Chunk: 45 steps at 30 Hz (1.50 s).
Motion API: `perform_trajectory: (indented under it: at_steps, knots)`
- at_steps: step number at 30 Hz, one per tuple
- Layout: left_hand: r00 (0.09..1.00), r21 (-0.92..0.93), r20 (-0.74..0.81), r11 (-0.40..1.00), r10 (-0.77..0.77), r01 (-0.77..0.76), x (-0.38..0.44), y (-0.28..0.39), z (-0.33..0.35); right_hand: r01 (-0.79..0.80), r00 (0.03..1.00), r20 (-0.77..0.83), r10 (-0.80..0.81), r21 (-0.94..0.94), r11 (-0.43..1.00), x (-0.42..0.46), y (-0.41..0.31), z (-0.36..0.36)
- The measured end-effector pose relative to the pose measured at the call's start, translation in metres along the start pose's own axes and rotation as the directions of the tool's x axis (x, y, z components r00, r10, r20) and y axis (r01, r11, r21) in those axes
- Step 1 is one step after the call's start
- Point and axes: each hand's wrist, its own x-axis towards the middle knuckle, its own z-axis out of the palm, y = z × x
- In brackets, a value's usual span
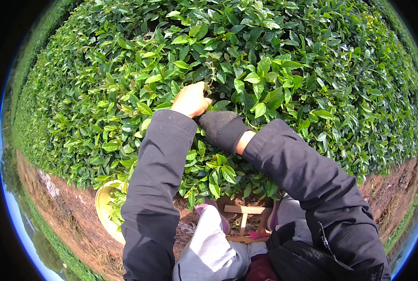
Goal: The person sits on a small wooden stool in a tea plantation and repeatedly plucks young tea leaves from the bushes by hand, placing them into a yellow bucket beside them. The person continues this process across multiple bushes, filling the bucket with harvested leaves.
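My bare left hand (pixel 191 100) reaches into a dense leafy bush (pixel 265 84), likely a tea bush. Its thumb and fingers are pinched around a thin, pale, partly withered stem (pixel 212 72), which rises from the fingertips among the leaves. Just below and right of it is my right hand (pixel 223 130), in a dark knitted glove with a dotted surface. The right fingers point into the foliage beneath the left hand, and leaves and shadow hide their tips. Whether they grip a stem cannot be seen.
A yellow basin (pixel 104 210) holding picked green leaves (pixel 116 207) stands on the ground at left, partly behind my left sleeve. Between my legs is a low wooden stool (pixel 246 210). Dry reddish soil (pixel 68 214) borders the bush.
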Motion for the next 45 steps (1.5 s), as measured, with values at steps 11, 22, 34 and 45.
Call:
perform_trajectory:
  at_steps: [11, 22, 34, 45]
  knots:
    - [0.995, -0.765, 0.018, 0.64, -0.1, 0.078, 0.015, -0.006, 0.015, -0.008, 1.0, -0.019, 0.009, 0.01, 1.0, -0.001, -0.002, -0.002]
    - [0.975, -0.823, -0.216, 0.547, -0.049, -0.154, 0.007, 0.015, 0.011, 0.005, 0.999, 0.042, -0.004, -0.017, 1.0, 0.001, -0.003, -0.003]
    - [0.999, -0.995, 0.053, -0.082, -0.008, 0.052, -0.012, 0.044, 0.016, 0.077, 0.933, -0.36, -0.016, 0.155, 0.985, -0.037, 0.045, -0.089]
    - [0.982, -0.96, -0.082, 0.253, 0.171, -0.125, -0.005, 0.062, -0.016, -0.287, 0.958, -0.028, 0.285, -0.107, 0.952, -0.017, 0.08, -0.081]
